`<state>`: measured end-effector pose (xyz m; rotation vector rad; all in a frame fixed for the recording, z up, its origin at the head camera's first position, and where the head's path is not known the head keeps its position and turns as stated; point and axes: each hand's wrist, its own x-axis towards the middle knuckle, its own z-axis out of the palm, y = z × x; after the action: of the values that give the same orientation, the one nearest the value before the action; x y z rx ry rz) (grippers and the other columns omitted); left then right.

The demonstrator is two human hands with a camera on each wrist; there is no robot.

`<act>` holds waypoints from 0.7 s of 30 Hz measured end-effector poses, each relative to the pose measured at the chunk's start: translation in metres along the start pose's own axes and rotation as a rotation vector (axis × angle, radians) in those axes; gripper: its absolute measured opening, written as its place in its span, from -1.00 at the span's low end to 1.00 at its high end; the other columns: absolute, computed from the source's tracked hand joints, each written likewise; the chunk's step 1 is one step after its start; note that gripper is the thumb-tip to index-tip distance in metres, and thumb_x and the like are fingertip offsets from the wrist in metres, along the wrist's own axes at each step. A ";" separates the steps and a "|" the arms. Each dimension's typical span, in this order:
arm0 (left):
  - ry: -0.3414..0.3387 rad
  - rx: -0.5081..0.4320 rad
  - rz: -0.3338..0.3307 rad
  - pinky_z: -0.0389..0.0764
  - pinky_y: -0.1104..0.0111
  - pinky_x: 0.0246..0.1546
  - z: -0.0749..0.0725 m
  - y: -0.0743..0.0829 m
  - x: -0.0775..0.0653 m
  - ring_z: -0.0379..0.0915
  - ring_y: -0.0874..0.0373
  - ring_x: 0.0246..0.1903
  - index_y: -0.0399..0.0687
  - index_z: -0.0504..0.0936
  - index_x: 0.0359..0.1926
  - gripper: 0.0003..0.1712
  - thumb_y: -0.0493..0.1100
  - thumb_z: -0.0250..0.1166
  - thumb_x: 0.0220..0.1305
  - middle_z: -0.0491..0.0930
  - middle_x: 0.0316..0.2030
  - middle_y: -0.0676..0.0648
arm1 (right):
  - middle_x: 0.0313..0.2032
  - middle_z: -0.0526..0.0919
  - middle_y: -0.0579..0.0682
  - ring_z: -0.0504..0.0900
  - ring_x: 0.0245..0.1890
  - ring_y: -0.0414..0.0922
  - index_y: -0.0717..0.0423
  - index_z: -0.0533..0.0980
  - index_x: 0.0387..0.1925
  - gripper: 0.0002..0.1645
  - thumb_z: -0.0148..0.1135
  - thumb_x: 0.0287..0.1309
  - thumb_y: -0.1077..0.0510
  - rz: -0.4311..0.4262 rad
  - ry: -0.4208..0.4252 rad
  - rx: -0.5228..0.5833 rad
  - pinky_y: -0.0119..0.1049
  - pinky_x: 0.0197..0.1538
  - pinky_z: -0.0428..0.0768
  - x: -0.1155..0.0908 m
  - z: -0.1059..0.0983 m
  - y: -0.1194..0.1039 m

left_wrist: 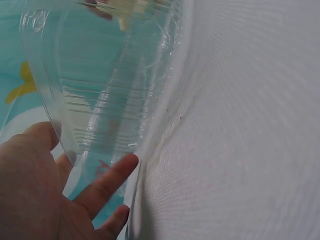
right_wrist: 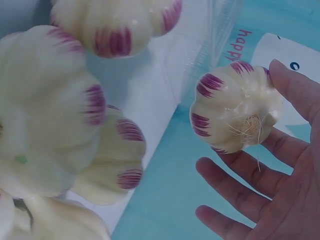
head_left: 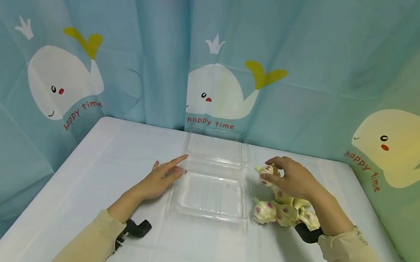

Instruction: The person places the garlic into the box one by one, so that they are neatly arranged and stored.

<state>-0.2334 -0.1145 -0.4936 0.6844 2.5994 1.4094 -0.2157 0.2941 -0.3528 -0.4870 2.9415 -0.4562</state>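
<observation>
My right hand (head_left: 297, 180) pinches a garlic bulb (right_wrist: 235, 107) between thumb and fingers, at the right of a clear plastic clamshell box (head_left: 208, 215). The bulb is cream with purple streaks, its root end facing the right wrist camera. Several more garlic bulbs (head_left: 264, 212) lie in a group just below that hand. The box lies opened flat, its lid half (head_left: 214, 160) towards the curtain. At the box's left edge is my left hand (head_left: 155, 182), fingers spread and fairly straight. In the left wrist view its fingertips (left_wrist: 127, 162) are right at the box's rim.
A white cloth covers the table (head_left: 122, 147). Behind it hangs a blue-green curtain (head_left: 156, 55) printed with whales, close to the table's back edge. Black camera mounts (head_left: 138, 228) sit on both wrists.
</observation>
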 end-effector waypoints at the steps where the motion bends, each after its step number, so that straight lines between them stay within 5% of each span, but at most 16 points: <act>1: -0.001 -0.001 0.001 -0.58 -0.28 0.54 0.000 0.000 0.001 0.23 -0.07 0.53 0.49 0.09 0.63 -0.36 0.16 -0.02 0.65 0.66 0.25 0.00 | 0.12 0.62 0.17 0.64 0.00 0.05 0.10 0.52 0.30 -0.30 0.24 0.39 -0.30 -0.006 0.003 -0.001 0.12 0.04 0.61 0.000 -0.002 -0.001; 11: -0.016 -0.022 0.007 -0.60 -0.25 0.54 -0.002 0.004 0.004 0.22 -0.04 0.54 0.47 0.08 0.63 -0.36 0.18 -0.04 0.65 0.66 0.25 0.03 | 0.16 0.62 0.13 0.62 0.08 0.06 0.08 0.53 0.30 -0.32 0.24 0.40 -0.28 -0.059 0.030 -0.002 0.12 0.10 0.60 -0.001 -0.013 -0.014; 21: -0.006 -0.032 -0.020 -0.60 -0.22 0.56 -0.001 0.004 -0.001 0.21 -0.01 0.55 0.52 0.11 0.62 -0.37 0.22 -0.04 0.63 0.67 0.24 0.07 | 0.02 0.62 0.00 0.61 -0.07 -0.07 0.04 0.55 0.27 -0.36 0.30 0.36 -0.25 -0.105 0.003 0.003 0.05 0.05 0.61 0.007 -0.007 -0.031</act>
<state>-0.2314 -0.1143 -0.4897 0.6553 2.5666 1.4377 -0.2147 0.2659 -0.3373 -0.6434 2.9280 -0.4734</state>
